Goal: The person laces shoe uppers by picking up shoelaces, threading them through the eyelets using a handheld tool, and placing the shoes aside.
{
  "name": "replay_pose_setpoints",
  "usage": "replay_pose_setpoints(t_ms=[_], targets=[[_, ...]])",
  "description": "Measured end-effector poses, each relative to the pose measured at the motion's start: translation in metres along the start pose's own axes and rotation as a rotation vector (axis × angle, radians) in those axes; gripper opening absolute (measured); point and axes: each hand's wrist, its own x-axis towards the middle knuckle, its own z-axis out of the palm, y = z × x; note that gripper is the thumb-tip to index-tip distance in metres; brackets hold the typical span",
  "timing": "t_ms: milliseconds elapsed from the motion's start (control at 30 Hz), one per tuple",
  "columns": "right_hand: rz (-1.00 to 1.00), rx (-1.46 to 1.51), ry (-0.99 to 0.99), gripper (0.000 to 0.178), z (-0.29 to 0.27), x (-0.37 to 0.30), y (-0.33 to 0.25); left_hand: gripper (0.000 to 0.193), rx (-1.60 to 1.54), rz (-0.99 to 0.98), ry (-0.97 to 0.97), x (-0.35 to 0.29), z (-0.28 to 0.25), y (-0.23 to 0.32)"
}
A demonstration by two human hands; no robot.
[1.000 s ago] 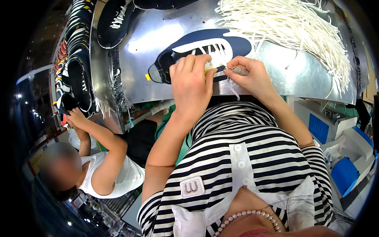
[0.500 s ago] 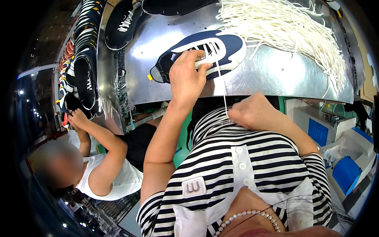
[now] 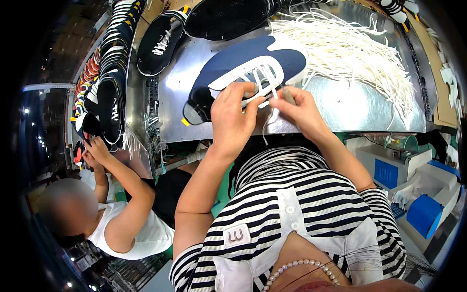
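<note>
A navy shoe upper [image 3: 228,63] with a white eyelet strip lies on the metal table, its dark-lined heel toward the left. White lace crosses part of the strip. My left hand [image 3: 232,114] is closed on the strip's near edge, thumb against fingers. Beside it, my right hand [image 3: 300,109] pinches the white shoelace [image 3: 274,116] close to the eyelets. A loose length of that lace droops over the table's near edge. The fingers hide the lace tip and the eyelet by it.
A heap of white laces [image 3: 345,53] covers the table's far right. Black-lined uppers [image 3: 158,44] lie at the far left, near a long row of stacked uppers [image 3: 114,63]. A co-worker [image 3: 131,214] handles an upper at left. Grey-and-blue equipment [image 3: 418,194] stands at right.
My right hand has moved from near my shirt up to the upper. The lace, stretched taut before, now hangs slack. The upper has turned and shows more of its navy side.
</note>
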Motion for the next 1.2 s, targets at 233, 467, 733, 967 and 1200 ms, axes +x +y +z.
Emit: replay_pose_setpoints(t_ms=[233,467,733,967,1200], targets=[[-0.164,-0.419,-0.271,0.015,-0.004,-0.021,0.001,0.022,0.052,-0.063,-0.176,-0.007,0.013,-0.037],[-0.458,-0.452,0.123,0.016,-0.001,0.046,-0.001,0.026,0.012,-0.292,-0.422,0.007,0.007,-0.044],[-0.624,-0.585,0.139,0.017,-0.007,0.066,0.008,0.031,-0.121,-0.374,-0.456,0.009,0.010,-0.046],[-0.358,-0.423,0.184,0.029,-0.008,0.049,-0.003,0.026,0.095,-0.120,-0.265,0.003,0.024,-0.044],[-0.174,-0.569,0.046,0.021,-0.015,0.002,0.000,0.025,0.142,-0.020,-0.206,0.002,0.025,-0.043]])
